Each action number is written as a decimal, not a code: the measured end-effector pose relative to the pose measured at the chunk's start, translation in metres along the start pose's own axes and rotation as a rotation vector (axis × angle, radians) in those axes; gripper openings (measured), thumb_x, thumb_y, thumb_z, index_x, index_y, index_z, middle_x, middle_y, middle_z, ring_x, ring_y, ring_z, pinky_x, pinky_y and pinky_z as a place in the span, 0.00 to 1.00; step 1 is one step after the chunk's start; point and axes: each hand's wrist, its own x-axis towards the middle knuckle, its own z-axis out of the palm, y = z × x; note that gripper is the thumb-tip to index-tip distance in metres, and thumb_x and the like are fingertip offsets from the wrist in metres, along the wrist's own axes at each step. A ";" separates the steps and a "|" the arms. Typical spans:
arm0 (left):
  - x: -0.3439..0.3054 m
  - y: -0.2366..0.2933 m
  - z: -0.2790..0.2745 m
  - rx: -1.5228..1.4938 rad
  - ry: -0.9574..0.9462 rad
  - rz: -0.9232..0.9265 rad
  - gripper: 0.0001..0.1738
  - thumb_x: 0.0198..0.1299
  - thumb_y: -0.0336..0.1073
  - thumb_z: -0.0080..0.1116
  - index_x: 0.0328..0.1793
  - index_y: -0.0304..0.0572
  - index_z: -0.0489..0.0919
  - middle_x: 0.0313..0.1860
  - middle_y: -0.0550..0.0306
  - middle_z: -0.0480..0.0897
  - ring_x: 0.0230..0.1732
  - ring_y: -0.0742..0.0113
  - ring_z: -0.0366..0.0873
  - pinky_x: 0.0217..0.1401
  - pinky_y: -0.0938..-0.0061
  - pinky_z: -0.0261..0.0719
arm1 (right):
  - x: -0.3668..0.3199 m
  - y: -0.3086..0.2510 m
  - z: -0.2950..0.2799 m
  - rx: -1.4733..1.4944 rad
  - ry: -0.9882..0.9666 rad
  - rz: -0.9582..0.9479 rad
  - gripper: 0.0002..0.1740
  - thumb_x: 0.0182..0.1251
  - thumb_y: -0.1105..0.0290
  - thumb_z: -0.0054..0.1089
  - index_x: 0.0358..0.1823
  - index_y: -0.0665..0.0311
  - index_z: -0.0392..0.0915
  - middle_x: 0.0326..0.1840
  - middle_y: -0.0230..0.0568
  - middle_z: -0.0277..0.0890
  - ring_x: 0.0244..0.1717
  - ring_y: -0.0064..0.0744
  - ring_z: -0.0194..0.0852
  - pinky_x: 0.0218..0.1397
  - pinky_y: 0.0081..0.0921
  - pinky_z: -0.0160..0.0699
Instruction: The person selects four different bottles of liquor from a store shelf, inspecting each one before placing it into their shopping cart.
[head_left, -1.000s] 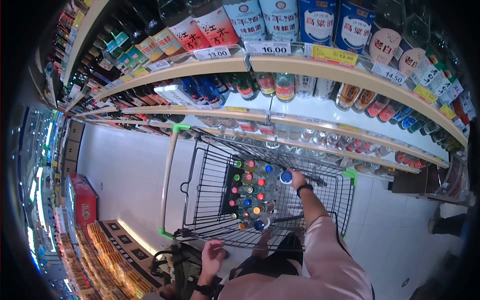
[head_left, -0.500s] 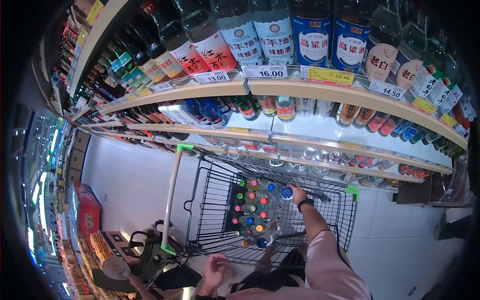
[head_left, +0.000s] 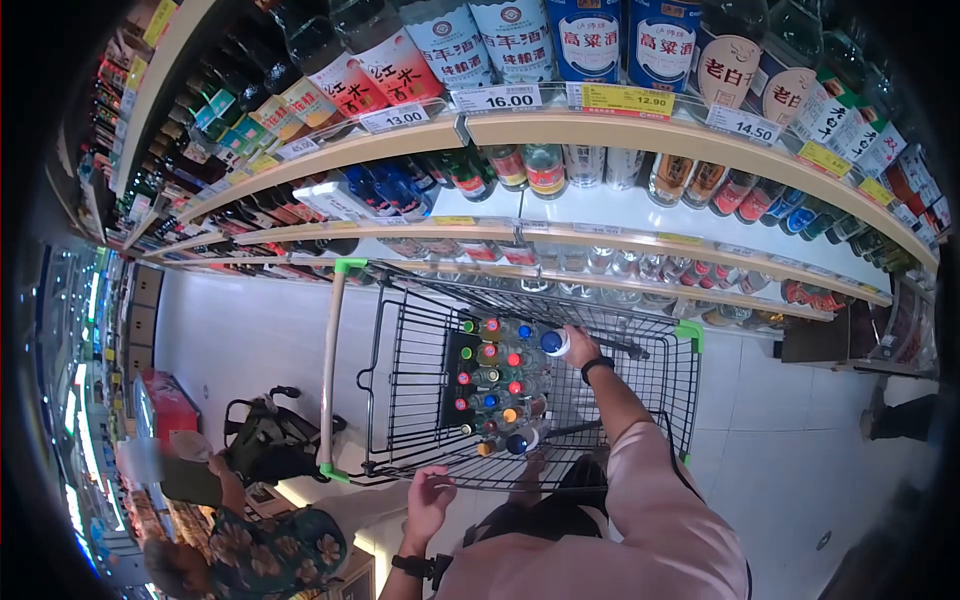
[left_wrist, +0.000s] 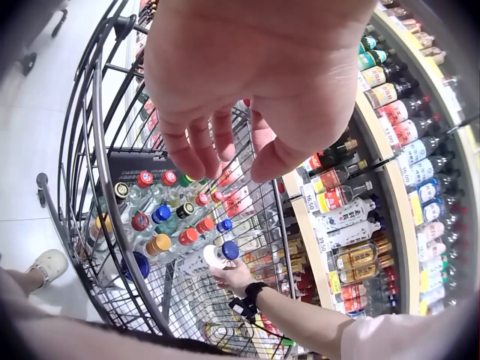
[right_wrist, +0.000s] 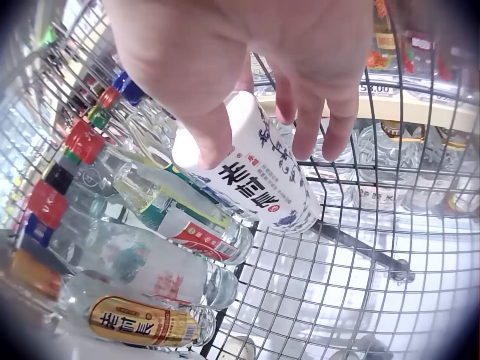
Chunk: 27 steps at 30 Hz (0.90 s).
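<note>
- Little has moved since the earlier frame: the white bottle [head_left: 552,342] is held at the same far corner of the bottle block, and a passer-by [head_left: 250,545] has come further into view at lower left.
- Right hand [head_left: 578,345]: thumb and fingers are wrapped round the white bottle's body just under its blue cap, as seen from the right wrist [right_wrist: 259,176].
- Bottle location: inside the cart [head_left: 410,385], just beside the packed bottles [head_left: 495,385], on their shelf-side edge. Whether its base rests on the wire floor cannot be told.
- Left hand [head_left: 430,497]: fingers are loosely curled and nothing is held. It is kept near the cart's near rim; contact cannot be told.
- Done, judged from the frames: a dense block of upright bottles is already stood in the cart.
- Left: the white bottle is not yet released, and much of the cart floor beside the block is bare wire.
- Stocked shelves [head_left: 700,150] are seen directly beyond the cart.
</note>
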 end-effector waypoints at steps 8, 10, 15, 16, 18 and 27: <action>0.006 0.009 0.000 -0.020 -0.062 0.041 0.22 0.60 0.14 0.56 0.59 0.42 0.72 0.49 0.59 0.78 0.49 0.74 0.77 0.51 0.78 0.78 | -0.015 0.014 -0.004 -0.028 -0.004 -0.012 0.47 0.45 0.73 0.77 0.71 0.57 0.65 0.67 0.59 0.71 0.70 0.58 0.66 0.71 0.44 0.69; 0.006 0.014 0.000 -0.036 -0.087 0.054 0.23 0.61 0.15 0.55 0.60 0.42 0.71 0.48 0.59 0.79 0.48 0.75 0.77 0.49 0.79 0.78 | -0.028 0.004 -0.018 0.084 -0.030 -0.115 0.51 0.41 0.71 0.80 0.72 0.58 0.64 0.67 0.57 0.70 0.70 0.60 0.65 0.71 0.45 0.69; 0.008 0.004 -0.008 0.005 -0.102 0.055 0.22 0.61 0.14 0.55 0.59 0.42 0.71 0.52 0.58 0.77 0.49 0.71 0.78 0.50 0.78 0.78 | -0.045 -0.057 -0.005 0.149 0.106 -0.061 0.49 0.49 0.60 0.79 0.73 0.56 0.61 0.70 0.57 0.66 0.74 0.60 0.59 0.71 0.47 0.69; 0.005 0.002 -0.012 0.034 -0.100 0.042 0.23 0.60 0.14 0.55 0.59 0.42 0.71 0.53 0.58 0.77 0.50 0.70 0.78 0.50 0.77 0.78 | -0.045 -0.064 0.002 0.128 0.152 0.007 0.48 0.51 0.57 0.77 0.72 0.56 0.61 0.69 0.58 0.66 0.74 0.61 0.59 0.70 0.49 0.70; -0.001 0.001 -0.018 0.031 -0.097 0.022 0.23 0.59 0.13 0.55 0.59 0.42 0.71 0.55 0.59 0.77 0.53 0.69 0.78 0.50 0.76 0.79 | -0.036 -0.072 0.009 0.094 0.116 0.069 0.45 0.51 0.58 0.78 0.69 0.57 0.64 0.69 0.58 0.65 0.72 0.60 0.62 0.70 0.46 0.71; -0.017 -0.014 -0.045 -0.040 -0.016 0.024 0.22 0.59 0.15 0.56 0.57 0.42 0.73 0.58 0.59 0.75 0.53 0.70 0.77 0.53 0.77 0.77 | -0.033 -0.060 0.004 -0.046 0.065 -0.159 0.32 0.43 0.72 0.79 0.52 0.61 0.73 0.56 0.56 0.75 0.57 0.63 0.74 0.60 0.48 0.76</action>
